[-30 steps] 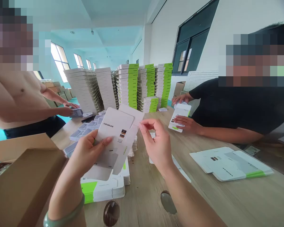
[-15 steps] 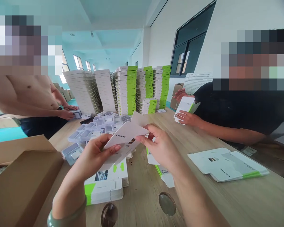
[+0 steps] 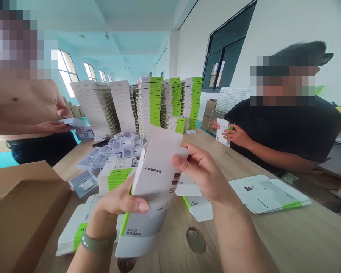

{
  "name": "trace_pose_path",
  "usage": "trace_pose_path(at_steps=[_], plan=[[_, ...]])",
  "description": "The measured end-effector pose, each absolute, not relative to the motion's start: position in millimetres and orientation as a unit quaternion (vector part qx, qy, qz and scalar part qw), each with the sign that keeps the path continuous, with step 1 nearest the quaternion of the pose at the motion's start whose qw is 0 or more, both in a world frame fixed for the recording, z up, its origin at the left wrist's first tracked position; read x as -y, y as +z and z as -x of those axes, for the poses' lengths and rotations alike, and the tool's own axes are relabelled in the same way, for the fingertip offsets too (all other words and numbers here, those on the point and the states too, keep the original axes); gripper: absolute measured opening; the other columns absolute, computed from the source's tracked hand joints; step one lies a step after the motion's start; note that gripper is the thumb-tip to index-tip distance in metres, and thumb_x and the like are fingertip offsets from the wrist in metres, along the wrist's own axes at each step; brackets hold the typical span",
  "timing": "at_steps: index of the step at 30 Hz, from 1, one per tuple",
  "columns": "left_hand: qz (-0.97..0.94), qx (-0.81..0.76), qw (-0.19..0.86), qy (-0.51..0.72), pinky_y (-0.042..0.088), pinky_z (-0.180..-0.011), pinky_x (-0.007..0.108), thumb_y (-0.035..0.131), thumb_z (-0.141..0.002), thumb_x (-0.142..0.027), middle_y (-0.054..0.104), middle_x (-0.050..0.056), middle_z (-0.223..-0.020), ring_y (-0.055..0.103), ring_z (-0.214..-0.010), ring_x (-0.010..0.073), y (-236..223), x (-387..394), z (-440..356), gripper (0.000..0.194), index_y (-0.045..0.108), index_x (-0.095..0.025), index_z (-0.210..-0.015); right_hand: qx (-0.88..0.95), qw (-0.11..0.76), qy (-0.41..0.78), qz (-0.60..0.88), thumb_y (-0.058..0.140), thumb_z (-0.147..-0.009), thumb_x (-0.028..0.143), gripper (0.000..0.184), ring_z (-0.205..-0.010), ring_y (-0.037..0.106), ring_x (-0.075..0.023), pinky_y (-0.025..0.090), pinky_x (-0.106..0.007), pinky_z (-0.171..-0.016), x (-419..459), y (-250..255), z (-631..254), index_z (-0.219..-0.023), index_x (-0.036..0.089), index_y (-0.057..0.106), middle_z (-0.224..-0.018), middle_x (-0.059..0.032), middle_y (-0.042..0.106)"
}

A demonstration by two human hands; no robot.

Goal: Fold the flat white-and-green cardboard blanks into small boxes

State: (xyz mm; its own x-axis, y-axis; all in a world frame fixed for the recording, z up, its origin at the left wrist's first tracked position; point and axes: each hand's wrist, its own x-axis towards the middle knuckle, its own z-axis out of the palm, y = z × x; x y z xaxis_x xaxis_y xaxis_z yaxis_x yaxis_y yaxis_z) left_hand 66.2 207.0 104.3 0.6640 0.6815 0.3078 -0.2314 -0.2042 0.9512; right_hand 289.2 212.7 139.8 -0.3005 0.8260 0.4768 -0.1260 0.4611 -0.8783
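Note:
Between my two hands is a white cardboard box (image 3: pixel 152 189) with a green edge and dark lettering, partly opened out, its top flaps raised. My left hand (image 3: pixel 125 199) grips its left side, thumb across the front. My right hand (image 3: pixel 200 168) pinches the upper right edge, thumb in front and fingers behind. Below my left forearm lies a stack of flat cartons (image 3: pixel 71 227). Farther back stands another stack of printed cartons (image 3: pixel 113 176). More flat cartons (image 3: pixel 197 208) lie partly behind my right hand.
Clear plastic trays (image 3: pixel 102 155) are heaped left of centre. Tall stacks of finished boxes (image 3: pixel 147 106) rise at the back. A brown carton (image 3: pixel 25 216) stands at the left. Flat cartons (image 3: pixel 269 193) lie right. Two co-workers sit or stand across; one holds a box (image 3: pixel 222 132), the other a tray (image 3: pixel 74 122).
The box has gone from flat and tilted to upright and partly opened out. My right hand has shifted to its upper right edge. The left co-worker has lifted a tray.

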Motion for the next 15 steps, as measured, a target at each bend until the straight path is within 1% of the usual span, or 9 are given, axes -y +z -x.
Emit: trace_pose_path(at_steps=[2,3,5,6,7,9,11,13,15], plan=[[-0.666,-0.211,0.591,0.403,0.063,-0.093,0.041,0.092,-0.074,-0.050,0.082,0.009,-0.119,0.076,-0.114,0.0341,105.2,-206.2,-64.8,0.052,0.079,-0.025,-0.119,0.635,0.582,0.438,0.259,0.082,-0.087,0.049,0.030,-0.075,0.057,-0.0160,0.049,-0.028,-0.065,-214.3,139.3,-287.7,-0.093,0.027,0.063,-0.085,0.0021,0.061],[-0.646,-0.240,0.592,0.419,0.065,-0.088,0.038,0.091,-0.076,-0.048,0.083,0.009,-0.116,0.078,-0.107,0.0317,105.0,-205.6,-64.7,0.050,0.079,-0.025,-0.119,0.614,0.611,0.423,0.266,0.085,-0.084,0.047,0.034,-0.082,0.059,-0.0168,0.052,-0.030,-0.071,-216.3,138.2,-286.9,-0.104,0.030,0.064,-0.097,0.0010,0.064],[-0.585,-0.293,0.606,0.453,0.066,-0.076,0.035,0.089,-0.079,-0.049,0.084,0.010,-0.108,0.081,-0.093,0.0290,104.2,-204.8,-66.3,0.048,0.078,-0.023,-0.118,0.575,0.647,0.409,0.290,0.088,-0.081,0.048,0.055,-0.101,0.063,-0.0185,0.055,-0.033,-0.087,-222.0,135.1,-285.9,-0.127,0.037,0.060,-0.127,-0.0012,0.062],[-0.552,-0.314,0.610,0.473,0.067,-0.073,0.036,0.089,-0.079,-0.051,0.084,0.011,-0.106,0.081,-0.088,0.0290,104.0,-205.1,-68.0,0.050,0.078,-0.021,-0.118,0.562,0.641,0.426,0.302,0.087,-0.082,0.051,0.061,-0.111,0.063,-0.0197,0.054,-0.035,-0.094,-225.4,133.2,-285.6,-0.134,0.039,0.057,-0.138,-0.0018,0.059],[-0.524,-0.333,0.609,0.494,0.067,-0.073,0.037,0.089,-0.077,-0.054,0.084,0.012,-0.106,0.081,-0.087,0.0300,104.1,-205.8,-70.0,0.055,0.077,-0.019,-0.118,0.558,0.613,0.465,0.312,0.084,-0.084,0.056,0.062,-0.119,0.062,-0.0214,0.054,-0.036,-0.098,-228.7,131.2,-285.2,-0.137,0.038,0.057,-0.144,-0.0029,0.058],[-0.497,-0.365,0.590,0.521,0.067,-0.075,0.040,0.089,-0.074,-0.060,0.084,0.015,-0.107,0.081,-0.089,0.0322,104.7,-208.6,-74.7,0.063,0.076,-0.017,-0.118,0.563,0.506,0.574,0.312,0.076,-0.088,0.063,0.056,-0.125,0.063,-0.0259,0.054,-0.040,-0.100,-233.9,126.7,-282.8,-0.134,0.033,0.063,-0.144,-0.0059,0.064],[-0.522,-0.408,0.521,0.538,0.066,-0.077,0.041,0.083,-0.076,-0.069,0.084,0.015,-0.107,0.080,-0.091,0.0329,105.0,-211.9,-79.8,0.067,0.076,-0.015,-0.116,0.563,0.423,0.649,0.288,0.073,-0.090,0.063,0.050,-0.121,0.067,-0.0283,0.055,-0.044,-0.100,-236.3,121.2,-276.4,-0.127,0.030,0.068,-0.135,-0.0071,0.072],[-0.558,-0.453,0.419,0.556,0.064,-0.078,0.042,0.075,-0.078,-0.075,0.084,0.015,-0.104,0.078,-0.094,0.0341,104.5,-214.4,-85.2,0.068,0.078,-0.015,-0.109,0.565,0.425,0.648,0.282,0.072,-0.092,0.059,0.043,-0.116,0.070,-0.0276,0.054,-0.046,-0.104,-235.8,115.1,-266.0,-0.123,0.029,0.070,-0.127,-0.0057,0.076],[-0.566,-0.488,0.332,0.576,0.060,-0.080,0.043,0.069,-0.080,-0.078,0.083,0.014,-0.101,0.075,-0.097,0.0358,103.5,-215.3,-90.5,0.068,0.078,-0.015,-0.103,0.581,0.482,0.573,0.319,0.069,-0.095,0.056,0.037,-0.114,0.070,-0.0269,0.052,-0.047,-0.107,-233.6,110.1,-254.6,-0.120,0.029,0.070,-0.120,-0.0048,0.078]])
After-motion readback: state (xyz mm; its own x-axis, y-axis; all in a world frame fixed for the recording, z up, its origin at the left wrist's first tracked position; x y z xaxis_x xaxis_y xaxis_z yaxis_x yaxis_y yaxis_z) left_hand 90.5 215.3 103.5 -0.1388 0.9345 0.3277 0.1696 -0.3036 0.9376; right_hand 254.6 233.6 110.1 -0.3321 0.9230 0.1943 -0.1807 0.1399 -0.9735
